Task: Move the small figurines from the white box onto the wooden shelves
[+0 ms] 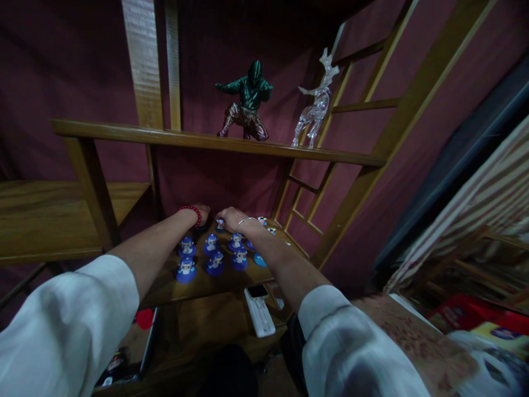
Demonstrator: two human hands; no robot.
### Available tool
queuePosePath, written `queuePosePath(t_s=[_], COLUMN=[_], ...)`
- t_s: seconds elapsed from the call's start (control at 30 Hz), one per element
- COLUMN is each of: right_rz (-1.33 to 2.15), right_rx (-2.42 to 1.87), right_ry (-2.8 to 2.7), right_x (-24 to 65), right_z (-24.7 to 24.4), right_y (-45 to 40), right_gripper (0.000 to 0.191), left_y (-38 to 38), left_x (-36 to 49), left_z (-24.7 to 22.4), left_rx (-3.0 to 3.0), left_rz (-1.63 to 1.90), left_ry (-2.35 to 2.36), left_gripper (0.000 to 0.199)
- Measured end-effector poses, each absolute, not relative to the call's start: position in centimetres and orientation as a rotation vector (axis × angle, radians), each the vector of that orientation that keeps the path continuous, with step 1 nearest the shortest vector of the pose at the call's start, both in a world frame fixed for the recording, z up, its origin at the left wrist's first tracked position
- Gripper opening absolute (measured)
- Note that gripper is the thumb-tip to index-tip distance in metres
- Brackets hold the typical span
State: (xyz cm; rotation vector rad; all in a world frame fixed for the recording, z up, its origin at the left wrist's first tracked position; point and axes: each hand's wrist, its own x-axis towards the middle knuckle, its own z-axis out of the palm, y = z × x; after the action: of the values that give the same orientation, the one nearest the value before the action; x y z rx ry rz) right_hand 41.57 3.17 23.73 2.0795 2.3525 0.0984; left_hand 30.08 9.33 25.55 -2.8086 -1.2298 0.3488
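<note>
one right hand (231,217): pinches a doll (220,224)
left hand (201,214): just beside that grip; can't tell if it holds anything
other dolls (215,262): in rows, nearer than the grip

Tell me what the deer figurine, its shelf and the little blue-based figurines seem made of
Deer figurine: clear glossy plastic or glass, see-through with highlights. Shelf: probably varnished wood, brown with a soft sheen. Blue-based figurines: probably plastic, smooth, solid colours.
</note>
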Motion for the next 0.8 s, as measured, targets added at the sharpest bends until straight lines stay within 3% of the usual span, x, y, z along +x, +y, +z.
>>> queuePosePath(t_s=[0.17, 0.4, 0.6, 0.8], right_rz=[0.089, 0.024, 0.134, 0.260], right_rx=[2.056, 2.173, 2.208, 2.226], right_ry=[2.362, 2.369, 2.375, 2.516], right_x=[41.5, 41.8, 41.3, 39.1], right_z=[23.9, 24.6, 26.7, 28.4], right_y=[2.9, 2.7, 0.9, -1.7], right_gripper=[0.026, 0.038, 0.039, 0.031], left_y=[9.5, 8.9, 7.3, 4.5], left_x=[30.5, 30.1, 28.9, 27.1], left_z=[25.4, 25.4, 26.9, 29.9], left_rx=[-2.791, -2.782, -2.723, -2.744], left_rz=[0.425, 0.504, 0.290, -0.068], left_ry=[-1.229, -1.166, -1.253, -1.287], left_gripper=[0.040, 0.038, 0.052, 0.040])
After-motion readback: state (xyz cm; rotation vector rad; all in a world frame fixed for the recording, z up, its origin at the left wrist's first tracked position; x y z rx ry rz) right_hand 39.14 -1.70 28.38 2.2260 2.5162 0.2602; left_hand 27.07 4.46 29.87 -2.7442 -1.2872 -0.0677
